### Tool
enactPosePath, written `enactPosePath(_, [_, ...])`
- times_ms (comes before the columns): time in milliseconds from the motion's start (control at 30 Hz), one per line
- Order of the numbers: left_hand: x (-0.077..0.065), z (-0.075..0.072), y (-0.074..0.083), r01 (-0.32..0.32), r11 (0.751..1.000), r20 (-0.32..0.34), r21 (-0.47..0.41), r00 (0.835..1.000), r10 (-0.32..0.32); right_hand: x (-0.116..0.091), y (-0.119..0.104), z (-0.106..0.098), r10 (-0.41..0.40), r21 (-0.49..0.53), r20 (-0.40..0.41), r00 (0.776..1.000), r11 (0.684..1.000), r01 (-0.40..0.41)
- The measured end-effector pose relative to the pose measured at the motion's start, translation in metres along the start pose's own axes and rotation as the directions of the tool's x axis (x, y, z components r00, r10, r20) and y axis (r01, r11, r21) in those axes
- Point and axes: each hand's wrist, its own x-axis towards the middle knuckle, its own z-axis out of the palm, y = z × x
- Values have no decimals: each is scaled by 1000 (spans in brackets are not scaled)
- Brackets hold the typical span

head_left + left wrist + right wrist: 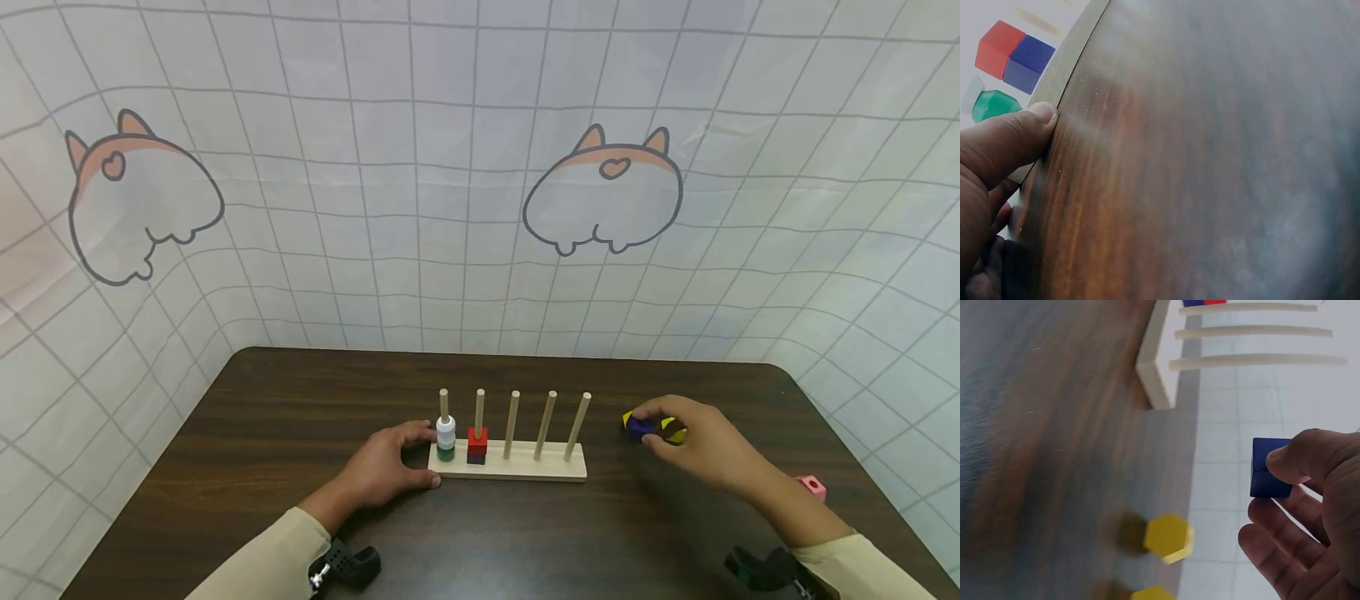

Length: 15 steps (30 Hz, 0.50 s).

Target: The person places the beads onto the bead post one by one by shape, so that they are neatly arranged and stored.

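Note:
A wooden peg board with several upright pegs stands on the table. My left hand grips its left end, thumb at the front edge; in the left wrist view the thumb presses the base. The leftmost peg carries a green bead under white beads. On the second peg a red block sits over a dark blue block. Right of the board, my right hand pinches another blue block between thumb and fingers.
Yellow hexagonal beads lie on the table near the right hand, partly hidden by it in the head view. A pink block with a hole rests beyond the right forearm. A grid-patterned cloth hangs behind the dark wooden table.

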Motion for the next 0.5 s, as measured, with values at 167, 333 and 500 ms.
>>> enactPosePath(167, [0,0,0,2,1000,0,-2,1000,-2,10,-9,-10,-70,11,-1,998,997,70])
enactPosePath(333, [-1,-1,0,-2,1000,2,-7,1000,2,20,-16,-18,-140,9,-18,990,990,140])
enactPosePath(500, [-1,-1,0,-4,1000,5,-12,1000,4,28,-24,-25,-171,-2,-27,985,985,171])
